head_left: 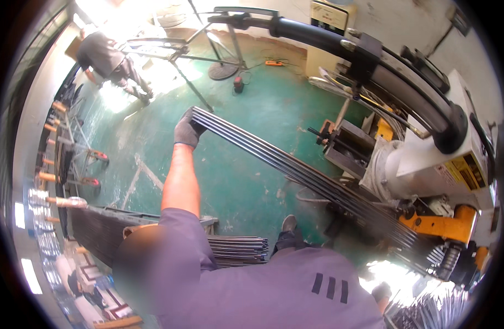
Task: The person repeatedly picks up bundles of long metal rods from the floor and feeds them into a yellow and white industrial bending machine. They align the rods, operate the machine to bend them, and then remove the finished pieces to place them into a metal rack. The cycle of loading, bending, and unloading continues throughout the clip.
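Note:
My left hand (187,130), in a dark grey glove, is closed around the far end of several long, thin metal bars (263,149). The bars lie side by side and slant down to the right across the view, passing in front of the machine. Their near right ends (427,255) reach beside an orange machine arm (435,226); whether they touch it I cannot tell. Of my right arm only a small patch (381,291) shows at the lower right, below the sleeve; the hand itself is hidden.
More metal bars (238,251) lie stacked at my left side. On the right stands a white machine (438,175) with a thick black curved arm (317,38). A person (106,57) bends over at the far left. Racks with wooden rollers (71,142) line the left; a metal stand (208,52) is ahead.

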Demonstrator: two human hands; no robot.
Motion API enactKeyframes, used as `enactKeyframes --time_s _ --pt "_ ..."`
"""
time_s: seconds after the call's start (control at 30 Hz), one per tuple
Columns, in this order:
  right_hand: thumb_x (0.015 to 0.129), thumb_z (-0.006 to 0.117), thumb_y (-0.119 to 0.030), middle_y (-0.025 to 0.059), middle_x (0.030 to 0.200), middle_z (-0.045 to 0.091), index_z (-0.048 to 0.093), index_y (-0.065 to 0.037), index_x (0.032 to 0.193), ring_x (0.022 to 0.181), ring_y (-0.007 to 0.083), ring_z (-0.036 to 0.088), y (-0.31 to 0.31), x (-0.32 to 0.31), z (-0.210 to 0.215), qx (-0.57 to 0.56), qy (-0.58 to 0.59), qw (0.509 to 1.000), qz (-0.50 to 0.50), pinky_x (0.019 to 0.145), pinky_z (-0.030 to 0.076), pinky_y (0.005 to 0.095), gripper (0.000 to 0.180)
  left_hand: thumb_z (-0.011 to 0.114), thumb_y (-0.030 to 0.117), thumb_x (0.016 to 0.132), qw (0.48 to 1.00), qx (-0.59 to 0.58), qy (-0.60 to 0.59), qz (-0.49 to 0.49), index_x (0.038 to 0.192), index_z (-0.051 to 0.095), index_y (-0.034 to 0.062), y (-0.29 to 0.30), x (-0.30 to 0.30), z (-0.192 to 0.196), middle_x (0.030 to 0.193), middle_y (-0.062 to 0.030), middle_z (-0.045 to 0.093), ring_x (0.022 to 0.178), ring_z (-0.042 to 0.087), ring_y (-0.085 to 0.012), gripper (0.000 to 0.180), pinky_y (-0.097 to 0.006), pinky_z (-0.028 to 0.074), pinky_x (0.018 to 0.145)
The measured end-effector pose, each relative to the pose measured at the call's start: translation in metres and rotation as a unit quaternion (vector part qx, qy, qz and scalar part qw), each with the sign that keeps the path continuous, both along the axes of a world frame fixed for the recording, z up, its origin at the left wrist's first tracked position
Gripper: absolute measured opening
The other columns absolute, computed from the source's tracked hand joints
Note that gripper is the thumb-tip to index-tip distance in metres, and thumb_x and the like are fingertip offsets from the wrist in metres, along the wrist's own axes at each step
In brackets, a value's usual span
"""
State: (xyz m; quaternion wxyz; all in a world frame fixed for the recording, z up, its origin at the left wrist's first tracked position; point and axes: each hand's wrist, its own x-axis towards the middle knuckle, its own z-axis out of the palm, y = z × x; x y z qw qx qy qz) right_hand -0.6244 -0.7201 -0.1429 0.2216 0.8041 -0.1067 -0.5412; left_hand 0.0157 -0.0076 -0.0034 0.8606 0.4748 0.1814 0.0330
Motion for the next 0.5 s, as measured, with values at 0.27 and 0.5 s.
enactKeyframes --time_s 0.27,0.5 --pt "0.084 0.058 -0.024 0.0154 0.095 0.065 0.059 -0.003 0.105 0.089 0.0299 0.062 0.004 -0.067 -0.01 0.011 -0.247 0.904 -0.348 0.076 0.05 0.0392 0.03 0.062 0.017 0.088 0.942 0.261 0.014 -0.209 0.126 0.051 0.0017 0.072 0.003 -0.018 0.129 -0.0133 0.055 0.111 0.058 -0.0253 0.042 -0.04 0.05 0.093" --pt "0.088 0.061 -0.016 0.0086 0.071 0.054 0.056 0.004 0.097 0.052 0.0166 0.051 0.044 -0.049 0.001 0.153 -0.498 0.129 -0.844 0.044 0.043 0.0294 0.023 0.032 0.043 0.098 0.995 0.056 0.072 -0.043 0.144 0.03 0.0088 -0.009 -0.014 0.022 0.151 -0.0126 0.028 0.139 0.026 -0.03 0.057 -0.046 0.018 0.116"
